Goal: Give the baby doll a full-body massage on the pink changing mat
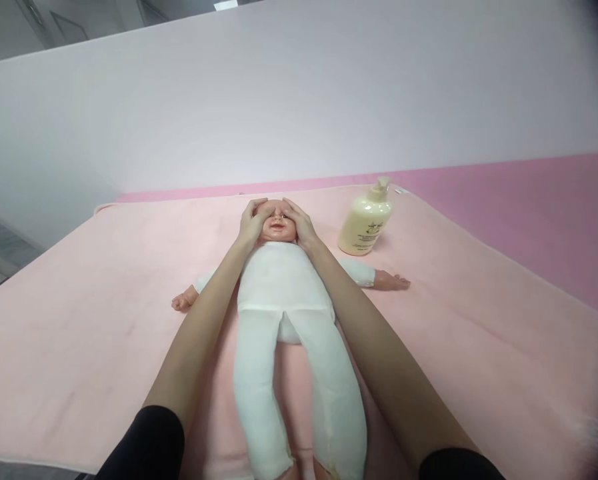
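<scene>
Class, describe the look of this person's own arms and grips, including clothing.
The left grip and right grip are bare, with nothing visibly worn. The left sleeve and right sleeve look plain black, leaving the forearms uncovered.

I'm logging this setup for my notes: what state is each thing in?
Doll: lying on its back, arms spread, legs slightly apart.
Left hand: open, curved against one side of the doll's head.
Right hand: open, curved against the other side.
Bottle: standing upright, pump top on; fill level cannot be told.
Pink cloth: spread out, lightly creased.
</scene>
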Motion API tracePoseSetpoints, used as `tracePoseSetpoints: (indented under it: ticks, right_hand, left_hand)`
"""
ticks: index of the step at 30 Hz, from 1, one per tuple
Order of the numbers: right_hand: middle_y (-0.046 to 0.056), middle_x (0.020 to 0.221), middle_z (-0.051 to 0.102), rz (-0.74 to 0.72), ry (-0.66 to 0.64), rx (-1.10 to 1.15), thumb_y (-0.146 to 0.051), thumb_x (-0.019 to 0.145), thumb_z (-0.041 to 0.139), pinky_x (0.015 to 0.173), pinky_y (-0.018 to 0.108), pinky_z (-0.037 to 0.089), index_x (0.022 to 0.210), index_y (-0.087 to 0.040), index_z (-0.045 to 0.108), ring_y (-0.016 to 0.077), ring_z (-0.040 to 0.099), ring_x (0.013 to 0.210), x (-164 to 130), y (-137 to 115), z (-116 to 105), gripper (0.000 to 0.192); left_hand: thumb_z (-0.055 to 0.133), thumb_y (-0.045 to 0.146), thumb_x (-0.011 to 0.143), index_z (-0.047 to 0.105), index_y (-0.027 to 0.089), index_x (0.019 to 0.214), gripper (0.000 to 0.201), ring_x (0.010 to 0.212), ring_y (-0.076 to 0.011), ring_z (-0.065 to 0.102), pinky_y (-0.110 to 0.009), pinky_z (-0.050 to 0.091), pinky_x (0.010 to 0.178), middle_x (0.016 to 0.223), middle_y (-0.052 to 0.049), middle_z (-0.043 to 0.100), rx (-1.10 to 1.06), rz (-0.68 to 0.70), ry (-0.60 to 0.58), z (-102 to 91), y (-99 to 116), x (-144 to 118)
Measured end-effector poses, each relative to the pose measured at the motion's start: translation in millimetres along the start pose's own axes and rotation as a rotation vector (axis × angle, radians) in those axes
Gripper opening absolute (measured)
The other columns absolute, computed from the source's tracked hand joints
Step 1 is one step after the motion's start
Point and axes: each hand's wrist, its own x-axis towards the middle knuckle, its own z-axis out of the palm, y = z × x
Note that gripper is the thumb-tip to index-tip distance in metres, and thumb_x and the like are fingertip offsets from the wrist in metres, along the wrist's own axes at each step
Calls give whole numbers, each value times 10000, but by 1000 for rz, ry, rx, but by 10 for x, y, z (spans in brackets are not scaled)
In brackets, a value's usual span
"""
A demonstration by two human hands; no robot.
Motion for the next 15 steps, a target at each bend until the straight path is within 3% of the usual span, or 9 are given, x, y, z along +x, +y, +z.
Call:
tracePoseSetpoints:
  ticks: [9, 15]
  right_hand:
    - [0, 1290, 591, 58, 4, 46, -325, 702, 628, 1103, 373, 383, 1178, -242, 617, 211, 516, 1237, -7, 12, -63, 483]
    - [27, 1301, 571, -56, 14, -78, -420, 620, 728, 1084, 378, 401, 1137, -232, 620, 231, 502, 1246, 23, 67, -65, 560]
  left_hand:
    - [530, 246, 757, 648, 200, 1013, 286, 1087, -201, 574, -324, 425, 978, 1105, -35, 660, 30, 70, 66, -5, -107, 6]
    - [644, 343, 727, 633, 196, 1025, 332, 1106, -209, 568, -327, 423, 994, 1121, -49, 648, 20, 101, 48, -26, -129, 2]
